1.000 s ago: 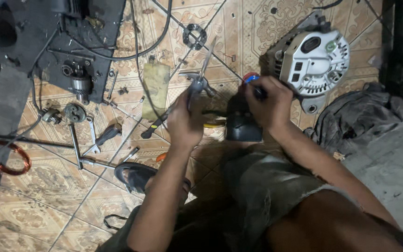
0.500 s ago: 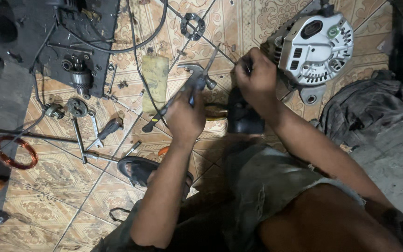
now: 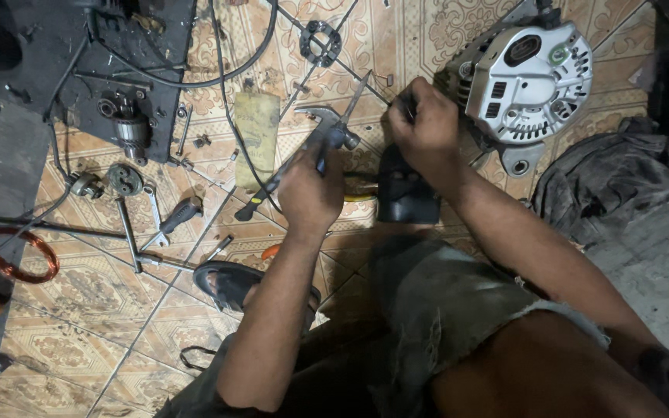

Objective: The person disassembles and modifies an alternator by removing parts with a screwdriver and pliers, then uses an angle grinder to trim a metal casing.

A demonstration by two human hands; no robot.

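Note:
My left hand (image 3: 311, 190) grips a claw hammer (image 3: 328, 128) close under its head, above the patterned floor tiles. My right hand (image 3: 423, 128) is closed around a thin dark tool whose tip shows at the knuckles (image 3: 407, 104). That hand sits against the left edge of a silver alternator (image 3: 528, 77) lying on the floor. A black blocky part (image 3: 408, 197) stands just below my right wrist. A long screwdriver (image 3: 272, 186) lies slanted on the tiles beneath the hammer.
A black mat (image 3: 40, 70) with small parts and a cable lies at the upper left. Nearby are wrenches, a dark-handled tool (image 3: 180, 213), a yellowish cloth (image 3: 257, 128), a copper wire coil (image 3: 17, 255), a sandal (image 3: 230, 282) and a grey rag (image 3: 621, 178).
My right hand has moved off the black part and up against the alternator's edge. The left hand has kept the hammer, shifting slightly.

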